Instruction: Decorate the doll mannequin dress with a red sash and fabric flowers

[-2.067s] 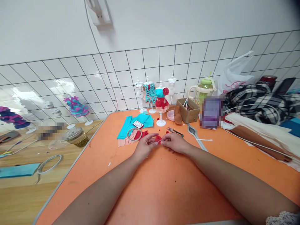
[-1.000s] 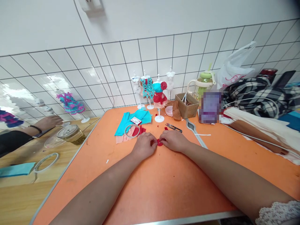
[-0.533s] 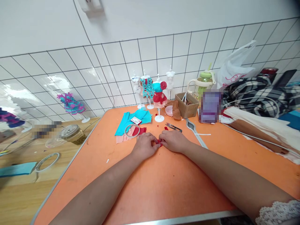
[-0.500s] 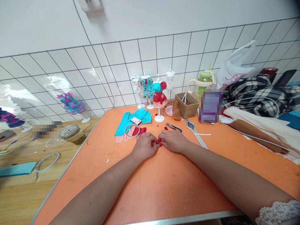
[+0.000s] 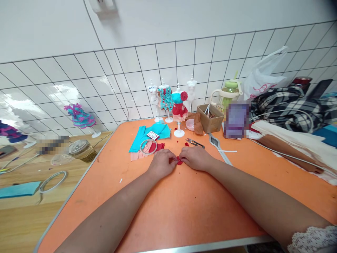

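Note:
Between my hands, on the orange table, is a small red paper piece, round in outline and partly covered by fingers. My left hand pinches its left edge, and my right hand pinches it from the right. Just beyond my right hand lie thread snips and a red scrap. Past my left hand, a roll of tape rests over red and pink crepe paper, beside turquoise paper and a small white-and-red box. A mini mannequin in a turquoise and red paper dress stands straight ahead.
More mini mannequins stand along the tiled wall. A cardboard box, a pink bowl, a green-lidded bottle and a purple blurred item line the back right. On the wooden surface at left sit a jar and another tape roll.
The red piece between my fingertips shows more and looks rounder and flatter. My hands have barely shifted; everything else stays in place.

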Demonstrator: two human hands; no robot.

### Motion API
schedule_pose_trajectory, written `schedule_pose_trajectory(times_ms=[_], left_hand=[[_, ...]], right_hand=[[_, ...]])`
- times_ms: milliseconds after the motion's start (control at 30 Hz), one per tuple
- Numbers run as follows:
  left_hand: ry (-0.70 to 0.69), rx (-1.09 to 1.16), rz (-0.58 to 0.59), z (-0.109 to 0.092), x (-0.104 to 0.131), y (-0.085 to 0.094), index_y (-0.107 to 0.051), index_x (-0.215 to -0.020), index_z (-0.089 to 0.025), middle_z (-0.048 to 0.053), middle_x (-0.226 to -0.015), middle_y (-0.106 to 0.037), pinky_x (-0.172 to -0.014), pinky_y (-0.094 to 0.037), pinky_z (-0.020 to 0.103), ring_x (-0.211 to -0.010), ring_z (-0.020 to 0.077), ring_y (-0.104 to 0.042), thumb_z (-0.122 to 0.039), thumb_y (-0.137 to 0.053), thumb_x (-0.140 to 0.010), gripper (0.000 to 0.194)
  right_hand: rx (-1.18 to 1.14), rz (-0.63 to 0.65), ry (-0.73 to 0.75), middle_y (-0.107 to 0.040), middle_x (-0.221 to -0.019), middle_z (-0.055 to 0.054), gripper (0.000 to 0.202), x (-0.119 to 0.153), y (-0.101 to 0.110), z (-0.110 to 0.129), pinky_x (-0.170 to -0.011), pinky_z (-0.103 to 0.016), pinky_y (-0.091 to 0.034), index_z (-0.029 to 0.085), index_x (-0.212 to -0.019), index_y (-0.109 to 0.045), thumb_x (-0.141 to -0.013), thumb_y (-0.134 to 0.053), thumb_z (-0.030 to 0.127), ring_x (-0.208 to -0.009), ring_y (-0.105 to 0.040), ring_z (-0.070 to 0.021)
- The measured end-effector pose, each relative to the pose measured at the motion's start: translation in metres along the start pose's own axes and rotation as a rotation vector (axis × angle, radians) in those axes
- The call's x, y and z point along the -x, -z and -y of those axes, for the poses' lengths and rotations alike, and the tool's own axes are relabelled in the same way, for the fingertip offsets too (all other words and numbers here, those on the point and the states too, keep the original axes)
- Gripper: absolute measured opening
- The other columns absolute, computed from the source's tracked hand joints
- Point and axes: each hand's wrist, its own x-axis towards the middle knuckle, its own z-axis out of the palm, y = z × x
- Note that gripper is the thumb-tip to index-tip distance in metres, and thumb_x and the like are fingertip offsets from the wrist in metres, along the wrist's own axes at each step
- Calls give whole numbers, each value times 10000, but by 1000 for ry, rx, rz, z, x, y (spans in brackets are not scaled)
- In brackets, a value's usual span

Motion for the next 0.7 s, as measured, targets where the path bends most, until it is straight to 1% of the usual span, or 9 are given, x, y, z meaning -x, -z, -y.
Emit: schedule_pose_trajectory(times_ms=[100, 167, 267, 400, 533, 700], left_hand=[[8, 21, -1, 2, 0, -1, -707, -750, -217, 38, -816, -658, -723, -431, 319, -775, 188, -581, -211, -619, -724, 92], [18, 24, 4, 3, -1, -1, -712, -756, -217, 39, -822, -661, -720, -433, 314, -780, 188, -582, -225, -621, -728, 95], [33, 39, 8, 3, -2, -1, -714, -753, -216, 38, -817, -663, -708, -434, 311, -785, 190, -582, -241, -627, -731, 93], [29, 74, 17, 5, -3, 0, -713, -748, -219, 34, -811, -657, -712, -434, 312, -784, 189, -579, -233, -643, -722, 76], [-6, 78, 44, 8, -3, 1, -708, -760, -223, 32, -830, -653, -737, -428, 309, -804, 185, -575, -228, -636, -730, 78], [-25, 27, 59, 9, -4, 3, -705, -752, -225, 32, -829, -655, -753, -413, 322, -809, 190, -573, -230, -623, -742, 83]], right_hand=[[-46, -62, -92, -629, -973, -18, 222, 0, 2, 1, -645, -256, -336, 255, -986, -658, -876, -465, 262, -881, -577, -152], [-101, -80, -120, -634, -965, -14, 216, -2, 1, 2, -673, -255, -346, 264, -970, -675, -875, -482, 282, -879, -576, -148], [-185, -49, -106, -648, -910, -6, 188, -6, -3, 1, -685, -249, -352, 270, -916, -707, -854, -540, 330, -855, -579, -141], [-205, -35, -89, -659, -889, -5, 160, -11, -7, -3, -657, -240, -343, 264, -897, -714, -831, -581, 324, -812, -575, -135], [-183, -37, -63, -664, -896, 0, 139, -14, -5, -5, -623, -232, -314, 263, -871, -708, -820, -587, 309, -829, -573, -138], [-165, -20, -13, -675, -901, 5, 152, -14, 0, -5, -584, -238, -287, 263, -852, -707, -817, -562, 293, -823, -582, -142]])
